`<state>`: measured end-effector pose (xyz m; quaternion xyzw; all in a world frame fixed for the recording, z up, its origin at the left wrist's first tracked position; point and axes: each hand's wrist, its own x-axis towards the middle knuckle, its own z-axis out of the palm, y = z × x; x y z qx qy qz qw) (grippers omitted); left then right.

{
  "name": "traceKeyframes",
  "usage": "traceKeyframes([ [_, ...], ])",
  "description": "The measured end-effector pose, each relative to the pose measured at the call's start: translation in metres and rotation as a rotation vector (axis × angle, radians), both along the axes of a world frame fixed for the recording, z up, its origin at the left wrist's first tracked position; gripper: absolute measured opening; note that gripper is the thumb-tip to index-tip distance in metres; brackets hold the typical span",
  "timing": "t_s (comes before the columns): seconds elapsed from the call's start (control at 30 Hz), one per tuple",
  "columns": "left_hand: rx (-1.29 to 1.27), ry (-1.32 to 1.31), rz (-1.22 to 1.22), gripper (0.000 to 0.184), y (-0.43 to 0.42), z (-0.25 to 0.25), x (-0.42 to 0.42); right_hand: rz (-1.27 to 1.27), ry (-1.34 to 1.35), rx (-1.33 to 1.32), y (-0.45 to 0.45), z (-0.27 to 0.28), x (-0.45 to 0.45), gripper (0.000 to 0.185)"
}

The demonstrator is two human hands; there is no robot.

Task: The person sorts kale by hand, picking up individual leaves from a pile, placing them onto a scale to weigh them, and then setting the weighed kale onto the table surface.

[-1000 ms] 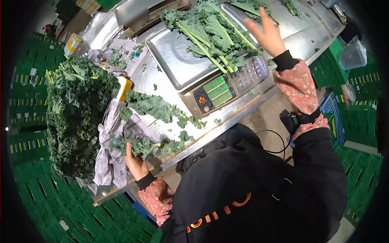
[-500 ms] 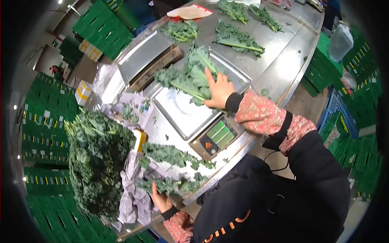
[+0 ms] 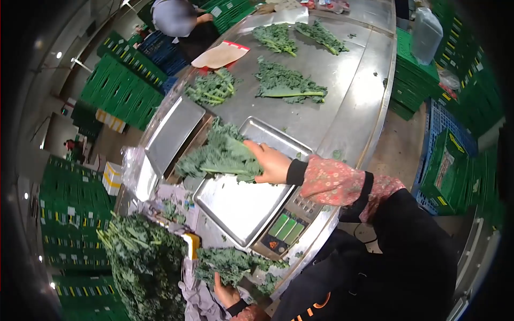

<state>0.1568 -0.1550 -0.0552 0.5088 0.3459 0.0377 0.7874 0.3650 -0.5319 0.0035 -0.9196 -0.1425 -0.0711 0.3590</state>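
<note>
Curly kale leaves [image 3: 222,152] are bunched in my right hand [image 3: 270,163], its thumb and fingers closed round the stem end. The bunch is over the metal tray [image 3: 241,208] of a weighing scale [image 3: 281,232], covering its upper left part. My left hand [image 3: 227,295] is low at the table's near edge, thumb stretched up against loose kale [image 3: 230,263]; its other fingers are mostly hidden. To its left rises a big heap of kale [image 3: 144,267], beside crumpled pale plastic [image 3: 201,297].
More kale leaves [image 3: 289,83] lie across the steel table [image 3: 342,75]. A second metal tray [image 3: 174,134] stands left of the scale. Green crates [image 3: 120,91] are stacked on both sides. At the far end is another person [image 3: 174,18].
The view has shifted, bringing another person into sight. My right hand has lifted the kale bunch and drawn it left over the scale tray. My left hand has moved closer to the scale.
</note>
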Motion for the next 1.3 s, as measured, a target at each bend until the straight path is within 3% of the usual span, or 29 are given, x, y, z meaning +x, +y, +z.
traceKeyframes([
  [0.07, 0.064, 0.051, 0.031, 0.033, -0.001, -0.003, 0.007, 0.068, 0.128, 0.506, -0.036, 0.017, 0.010, 0.093],
  [0.1, 0.038, 0.032, 0.051, 0.032, -0.005, -0.003, 0.012, 0.020, 0.096, 0.575, -0.059, 0.022, 0.016, 0.092],
  [0.17, 0.092, 0.071, 0.058, 0.033, -0.015, 0.004, 0.016, -0.130, -0.172, 0.523, -0.113, 0.039, 0.028, 0.092],
  [0.27, 0.008, 0.040, 0.076, 0.036, -0.008, -0.004, 0.018, -0.575, -0.492, 0.203, -0.205, 0.029, 0.059, 0.094],
  [0.3, 0.047, 0.005, 0.081, 0.037, -0.014, -0.001, 0.017, -0.599, -0.592, 0.196, -0.235, 0.024, 0.069, 0.090],
  [0.37, 0.036, -0.044, 0.108, 0.043, -0.021, 0.006, 0.021, -0.809, -0.709, -0.164, -0.292, -0.009, 0.085, 0.083],
  [0.4, 0.049, -0.045, 0.124, 0.043, -0.018, 0.001, 0.020, -0.865, -0.602, -0.222, -0.301, -0.015, 0.081, 0.078],
  [0.47, 0.127, -0.031, 0.156, 0.036, -0.020, -0.002, 0.021, -0.950, -0.084, -0.204, -0.337, -0.079, 0.079, 0.080],
  [0.5, 0.202, -0.025, 0.224, 0.034, -0.049, 0.026, 0.031, -1.043, 0.032, -0.652, -0.390, -0.180, 0.082, 0.089],
  [0.57, 0.349, 0.012, 0.170, 0.044, -0.028, 0.003, 0.017, -1.015, 0.394, -0.528, -0.364, -0.124, 0.080, 0.100],
  [0.6, 0.224, 0.009, 0.269, 0.043, -0.039, 0.016, 0.023, -0.983, 0.346, -0.475, -0.392, -0.147, 0.085, 0.105],
  [0.67, 0.296, 0.099, 0.350, 0.042, -0.042, 0.019, 0.019, -0.946, 0.164, -0.510, -0.440, -0.189, 0.097, 0.120],
  [0.7, 0.294, 0.096, 0.380, 0.042, -0.038, 0.014, 0.014, -1.040, 0.211, -0.572, -0.406, -0.152, 0.094, 0.123],
  [0.73, 0.298, 0.102, 0.391, 0.043, -0.040, 0.017, 0.011, -0.980, -0.024, -0.624, -0.394, -0.139, 0.090, 0.122],
  [0.77, 0.294, 0.054, 0.376, 0.042, -0.039, 0.017, 0.007, -0.950, -0.038, -0.594, -0.369, -0.113, 0.087, 0.121],
  [0.8, 0.317, 0.082, 0.379, 0.047, -0.036, 0.012, -0.001, -0.858, -0.219, -0.596, -0.352, -0.100, 0.088, 0.113],
  [0.87, 0.391, 0.073, 0.404, 0.059, -0.024, -0.011, -0.017, -0.412, -0.669, -0.429, -0.292, -0.049, 0.090, 0.095],
  [0.93, 0.434, 0.054, 0.396, 0.065, -0.020, -0.018, -0.025, -0.320, -0.682, -0.245, -0.188, -0.003, 0.068, 0.078],
  [1.03, 0.550, 0.088, 0.425, 0.075, -0.020, -0.032, -0.032, 0.187, -0.342, 0.375, -0.030, 0.060, 0.002, 0.062],
  [1.07, 0.632, 0.136, 0.477, 0.078, -0.019, -0.035, -0.033, 0.373, -0.283, 0.338, 0.006, 0.060, -0.020, 0.060],
  [1.1, 0.517, 0.090, 0.392, 0.080, -0.020, -0.021, -0.034, 0.600, -0.206, 0.361, 0.045, 0.056, -0.043, 0.059],
  [1.17, 0.490, 0.049, 0.350, 0.076, -0.019, -0.011, -0.038, 0.932, -0.059, 0.245, 0.115, 0.046, -0.087, 0.060],
  [1.2, 0.418, 0.009, 0.319, 0.074, -0.018, -0.004, -0.040, 0.976, 0.109, 0.135, 0.142, 0.038, -0.106, 0.063],
  [1.27, 0.422, -0.088, 0.310, 0.070, -0.014, -0.005, -0.045, 0.900, 0.097, -0.166, 0.186, -0.010, -0.122, 0.075],
  [1.3, 0.517, -0.054, 0.236, 0.069, 0.005, -0.037, -0.052, 0.835, 0.161, -0.394, 0.205, -0.014, -0.124, 0.081],
])
